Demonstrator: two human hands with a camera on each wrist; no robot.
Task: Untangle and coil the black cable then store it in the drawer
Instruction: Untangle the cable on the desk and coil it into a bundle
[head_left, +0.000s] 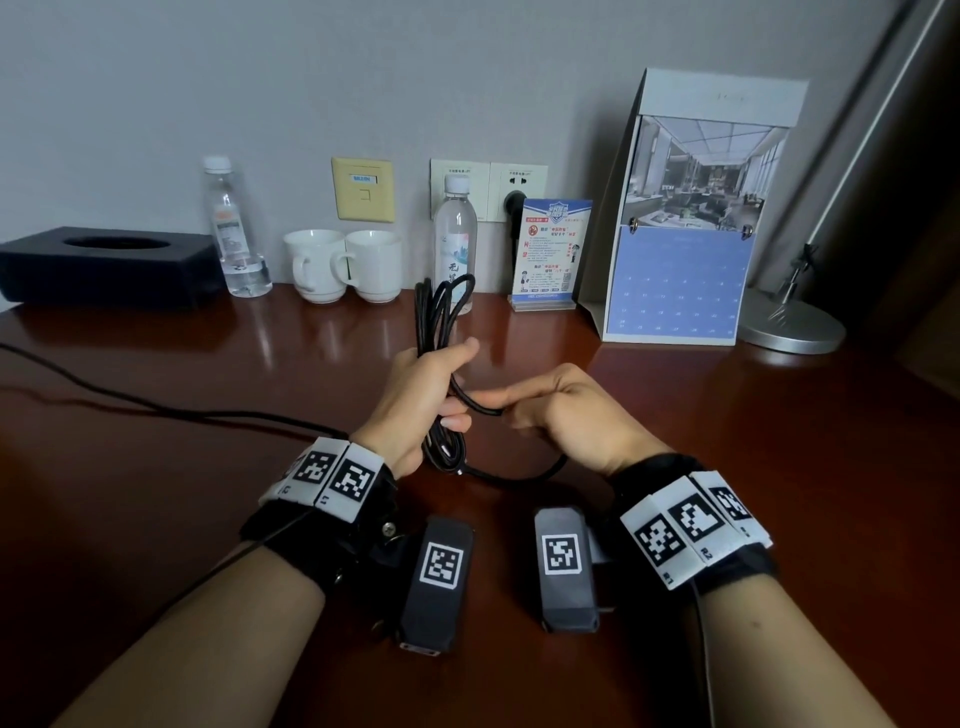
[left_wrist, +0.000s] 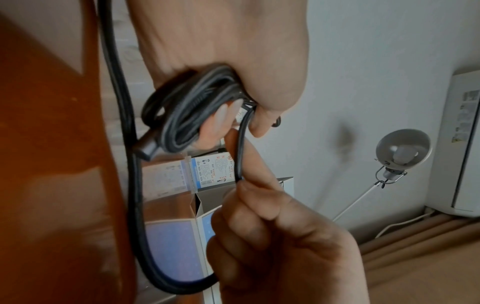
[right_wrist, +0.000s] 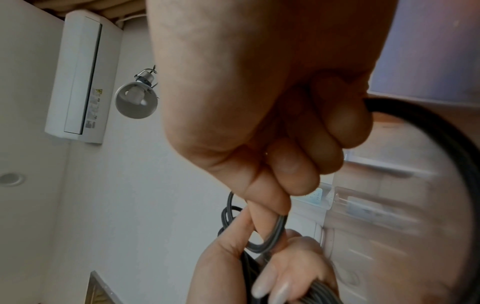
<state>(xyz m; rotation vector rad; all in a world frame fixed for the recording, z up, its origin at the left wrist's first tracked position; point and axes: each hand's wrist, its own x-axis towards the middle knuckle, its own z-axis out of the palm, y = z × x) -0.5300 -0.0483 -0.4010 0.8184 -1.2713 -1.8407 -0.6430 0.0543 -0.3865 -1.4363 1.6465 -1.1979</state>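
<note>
The black cable (head_left: 442, 312) is gathered into a long upright bundle of loops over the wooden desk (head_left: 182, 493). My left hand (head_left: 434, 387) grips the bundle around its middle, the thumb pointing right. My right hand (head_left: 524, 408) pinches one strand (head_left: 480, 408) that leads out of the bundle to the right. A slack length (head_left: 524, 475) sags beneath the right wrist. In the left wrist view the looped bundle (left_wrist: 182, 115) and a plug end (left_wrist: 148, 149) hang under my left hand (left_wrist: 228, 115), and the right hand (left_wrist: 249, 185) pinches the strand (left_wrist: 240, 152). No drawer is in view.
Along the wall stand a black tissue box (head_left: 104, 265), two water bottles (head_left: 234, 228) (head_left: 456, 244), two white mugs (head_left: 317, 265) (head_left: 374, 265), a sign card (head_left: 550, 254), a desk calendar (head_left: 685, 270) and a lamp base (head_left: 789, 322). Another thin black lead (head_left: 156, 408) crosses the desk's left side.
</note>
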